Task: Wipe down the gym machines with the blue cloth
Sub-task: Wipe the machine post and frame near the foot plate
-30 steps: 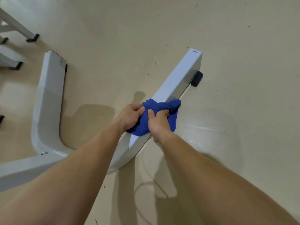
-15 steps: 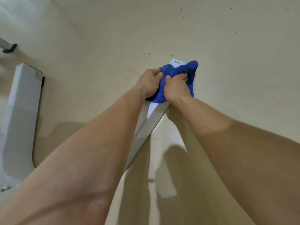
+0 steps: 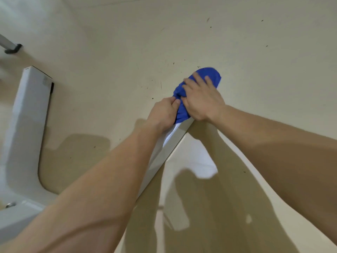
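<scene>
Right hand [image 3: 202, 101] presses near-flat on the blue cloth [image 3: 212, 74] at the frame leg's [image 3: 164, 150] far tip, left hand [image 3: 164, 114] pinching the bunch — this one looks nearly done, other leg [image 3: 27, 115] on the left likely waiting.

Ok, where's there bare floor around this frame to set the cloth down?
Widest bare floor lies right of the white bar, beyond the right hand. Another patch lies between that bar and the curved white leg. Crowded: the bar's far end, under the left hand, right hand and blue cloth.
</scene>
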Demonstrator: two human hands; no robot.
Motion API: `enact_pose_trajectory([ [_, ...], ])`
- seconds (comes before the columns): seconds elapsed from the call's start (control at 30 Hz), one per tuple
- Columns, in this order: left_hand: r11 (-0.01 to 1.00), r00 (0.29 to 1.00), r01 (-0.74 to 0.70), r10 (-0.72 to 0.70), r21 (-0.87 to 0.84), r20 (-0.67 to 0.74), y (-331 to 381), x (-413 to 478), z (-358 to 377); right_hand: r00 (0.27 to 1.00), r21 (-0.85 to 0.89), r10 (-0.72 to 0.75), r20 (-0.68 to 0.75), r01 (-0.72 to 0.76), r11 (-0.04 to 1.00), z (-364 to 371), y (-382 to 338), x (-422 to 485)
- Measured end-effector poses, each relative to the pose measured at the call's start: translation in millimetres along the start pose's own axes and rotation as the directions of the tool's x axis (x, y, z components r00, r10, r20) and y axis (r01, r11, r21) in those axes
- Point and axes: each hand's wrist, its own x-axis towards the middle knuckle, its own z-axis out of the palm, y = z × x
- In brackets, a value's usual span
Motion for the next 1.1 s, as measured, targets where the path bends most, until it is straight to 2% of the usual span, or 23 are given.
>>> enact_pose_trajectory([
  [0.13,0.990,0.997,0.070,-0.066,0.123,-0.035,-45.8,-91.1,-8.7,0.983,-0.012,-0.181,0.038,0.182,0.983,7.2,-74.8,-36.1],
  [0.27,0.954,0.969,0.248,-0.245,0.169,-0.039,-92.7,-176.5,-17.4,0.946,0.016,-0.302,0.116,0.302,0.953,16.6,-152.1,-75.8],
  [0.4,0.936,0.956,0.293,-0.293,0.196,-0.029,-111.9,-206.9,-23.4,0.909,0.022,-0.405,0.101,0.405,0.914,24.1,-178.6,-92.1],
  [0.57,0.943,0.957,0.289,-0.286,0.166,-0.040,-89.0,-167.7,-18.3,0.891,-0.048,-0.453,0.028,0.453,0.890,24.4,-140.9,-66.3],
  [0.83,0.971,0.995,0.094,-0.082,0.219,-0.064,-29.1,-55.2,3.5,0.917,-0.149,-0.388,-0.092,0.373,0.916,8.6,-28.4,-0.6],
  [0.93,0.972,0.993,0.106,-0.095,0.208,-0.064,-1.2,-9.4,9.1,0.937,-0.159,-0.329,-0.119,0.309,0.938,1.3,10.2,21.4],
  [1.03,0.987,0.995,0.076,-0.066,0.139,-0.078,24.3,31.8,14.7,0.955,-0.094,-0.254,-0.155,0.242,0.966,-5.7,42.4,36.9],
  [1.1,0.994,0.996,0.060,-0.053,0.096,-0.075,38.6,52.4,18.2,0.978,0.076,-0.132,-0.159,0.145,0.986,-4.9,60.6,42.3],
])
